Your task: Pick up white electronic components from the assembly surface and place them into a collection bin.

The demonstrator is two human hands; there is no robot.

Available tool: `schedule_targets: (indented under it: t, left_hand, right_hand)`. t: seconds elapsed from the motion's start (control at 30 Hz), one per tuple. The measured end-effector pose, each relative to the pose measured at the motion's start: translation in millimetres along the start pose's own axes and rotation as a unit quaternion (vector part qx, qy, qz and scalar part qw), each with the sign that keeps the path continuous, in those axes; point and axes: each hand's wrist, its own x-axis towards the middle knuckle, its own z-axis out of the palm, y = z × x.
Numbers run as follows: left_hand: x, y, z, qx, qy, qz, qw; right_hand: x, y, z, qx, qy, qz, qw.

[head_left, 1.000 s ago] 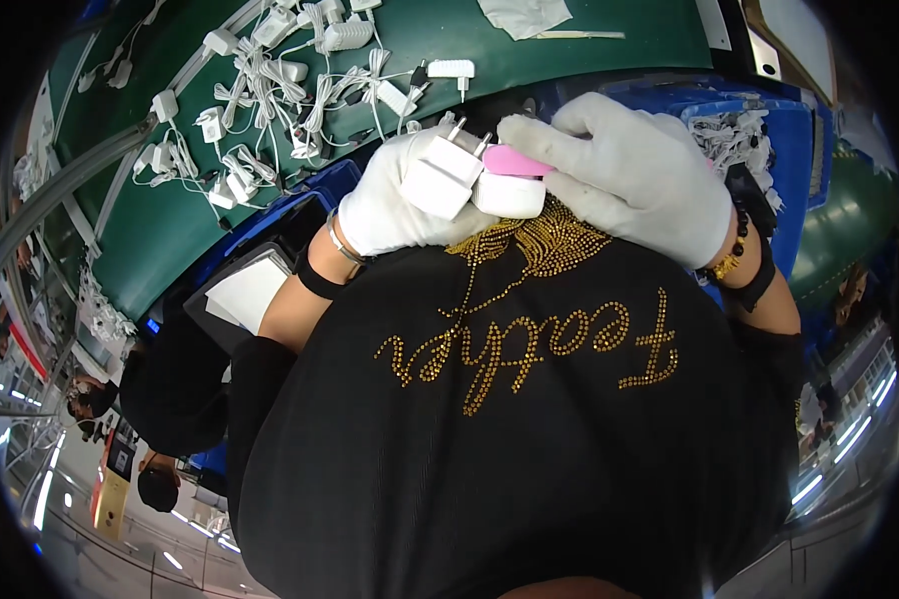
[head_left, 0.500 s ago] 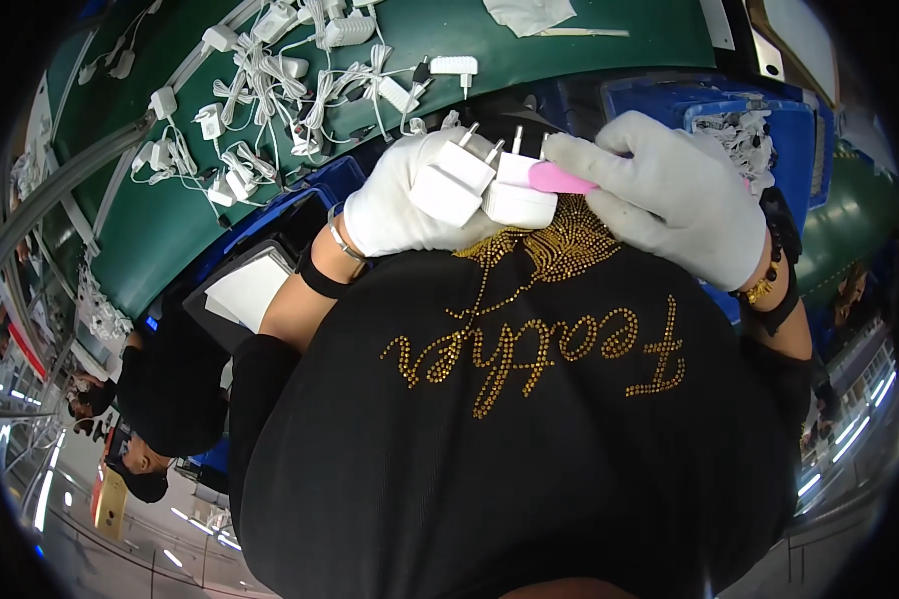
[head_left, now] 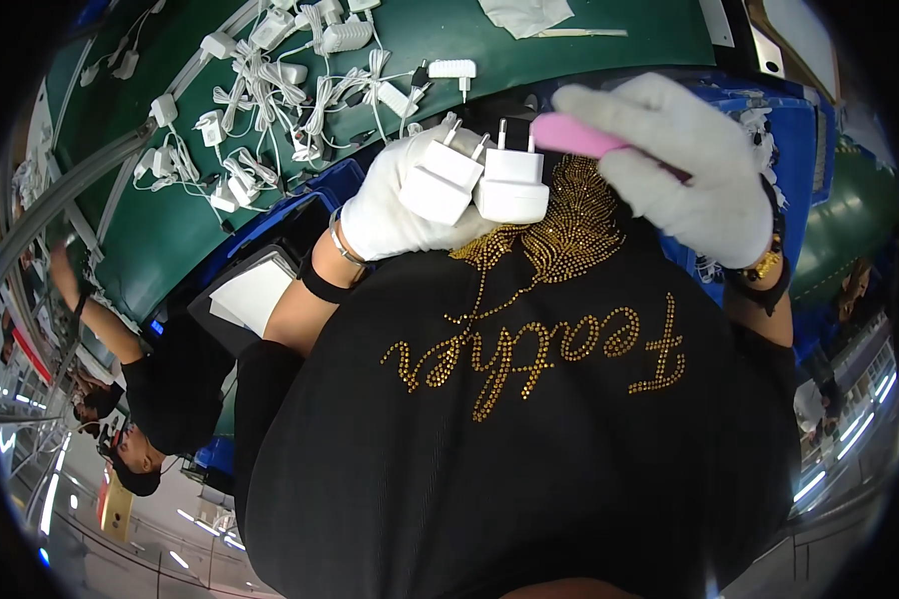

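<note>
My left hand [head_left: 382,205], in a white glove, is closed around two white power adapters [head_left: 512,188] held side by side, their metal pins pointing away from me. The adapters sit in front of my chest, tilted slightly apart. In my gloved right hand [head_left: 697,165], pinched between thumb and fingers, is a pink rounded piece [head_left: 576,137] whose exact kind I cannot make out. Its tip is close to the pins of the right adapter. The right fingers are slightly blurred.
A green table [head_left: 609,15] carries a pile of white adapters with bundled cords [head_left: 270,80]. One adapter [head_left: 452,69] lies near its front edge. At the right stands a blue bin [head_left: 799,150]. A co-worker [head_left: 175,384] is at the left, beside white sheets [head_left: 255,292].
My right hand with the pink piece has lifted away from the adapter, up and to the right. The adapters have shifted slightly left. The co-worker's arm has reached out.
</note>
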Motion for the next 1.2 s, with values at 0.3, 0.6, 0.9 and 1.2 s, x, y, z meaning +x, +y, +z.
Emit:
schedule_targets:
  t: [0.3,0.6,0.9,1.2]
  left_hand:
    - [-10,-8,-1,0.079,-0.071,-0.117,0.987]
    - [-5,4,1,-0.003,0.086,-0.124,0.989]
    - [-8,7,0,0.094,0.029,-0.107,0.989]
    - [-16,-2,4,0.043,0.095,-0.129,0.986]
  right_hand:
    - [14,11,5,-0.028,0.072,-0.052,0.996]
    - [8,9,14,-0.024,-0.046,-0.098,0.994]
    - [7,4,14,-0.158,-0.139,-0.068,0.975]
    - [18,69,-33,-0.177,0.114,0.022,0.977]
